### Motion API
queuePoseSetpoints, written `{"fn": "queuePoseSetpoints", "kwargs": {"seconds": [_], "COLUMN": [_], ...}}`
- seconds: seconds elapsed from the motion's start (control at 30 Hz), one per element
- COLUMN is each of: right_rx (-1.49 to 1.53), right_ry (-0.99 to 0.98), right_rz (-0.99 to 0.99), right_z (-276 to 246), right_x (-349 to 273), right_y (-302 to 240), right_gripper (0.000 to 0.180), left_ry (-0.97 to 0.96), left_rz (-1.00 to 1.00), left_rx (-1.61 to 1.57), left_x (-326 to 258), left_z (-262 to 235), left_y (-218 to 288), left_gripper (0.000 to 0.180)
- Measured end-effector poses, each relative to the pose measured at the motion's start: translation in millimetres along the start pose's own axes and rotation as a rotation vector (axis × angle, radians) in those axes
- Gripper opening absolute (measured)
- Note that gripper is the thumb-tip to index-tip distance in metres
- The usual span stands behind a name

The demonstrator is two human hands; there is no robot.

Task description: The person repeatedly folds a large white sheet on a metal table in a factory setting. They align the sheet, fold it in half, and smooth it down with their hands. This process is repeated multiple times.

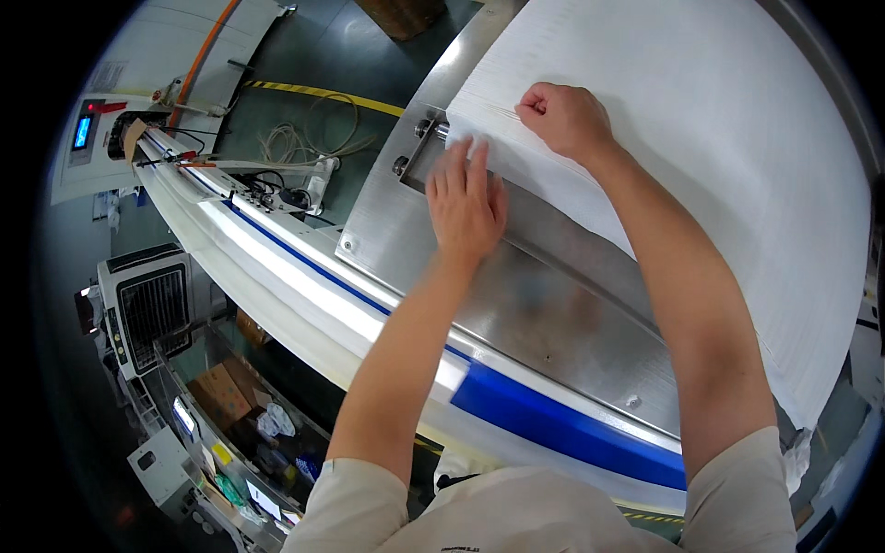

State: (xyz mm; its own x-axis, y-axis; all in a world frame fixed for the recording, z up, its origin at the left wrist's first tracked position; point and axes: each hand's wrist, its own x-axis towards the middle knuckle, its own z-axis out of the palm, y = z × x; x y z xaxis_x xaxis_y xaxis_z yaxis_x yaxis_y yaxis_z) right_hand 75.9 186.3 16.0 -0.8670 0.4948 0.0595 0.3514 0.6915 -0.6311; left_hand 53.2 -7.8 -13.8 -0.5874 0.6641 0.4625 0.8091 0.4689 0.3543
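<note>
A tall stack of thin white sheets (701, 111), its layered edge showing on the left, lies on a stainless steel table (535, 323). Over the stack's left edge is my right hand (567, 120), fingers curled closed; anything pinched between them is hidden. My left hand (466, 203) hovers at the table's metal bracket (415, 157), beside the stack's near corner. Its fingers are stretched out and slightly blurred, with nothing in them. The near side of the stack hangs unevenly beside a slot-like strip in the steel.
A long white rail with a blue strip (525, 405) runs between me and the table. At the far left stands a white machine with a lit display (83, 132). Loose cables (295, 143) lie on the green floor. An air cooler (152, 304) and an open cardboard box (221, 392) are at lower left.
</note>
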Motion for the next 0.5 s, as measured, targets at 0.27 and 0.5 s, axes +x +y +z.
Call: {"fn": "queuePoseSetpoints", "kwargs": {"seconds": [0.27,0.5], "right_rx": [0.005,-0.01], "right_ry": [0.008,0.003], "right_rz": [0.024,0.035], "right_z": [-2,-3], "right_x": [0,0], "right_y": [0,1], "right_gripper": [0.018,0.017], "left_ry": [-0.065,-0.034], "left_rz": [0.161,0.18], "left_rx": [0.202,0.175], "left_x": [48,43], "left_z": [11,7], "left_y": [-28,-34], "left_gripper": [0.049,0.041]}}
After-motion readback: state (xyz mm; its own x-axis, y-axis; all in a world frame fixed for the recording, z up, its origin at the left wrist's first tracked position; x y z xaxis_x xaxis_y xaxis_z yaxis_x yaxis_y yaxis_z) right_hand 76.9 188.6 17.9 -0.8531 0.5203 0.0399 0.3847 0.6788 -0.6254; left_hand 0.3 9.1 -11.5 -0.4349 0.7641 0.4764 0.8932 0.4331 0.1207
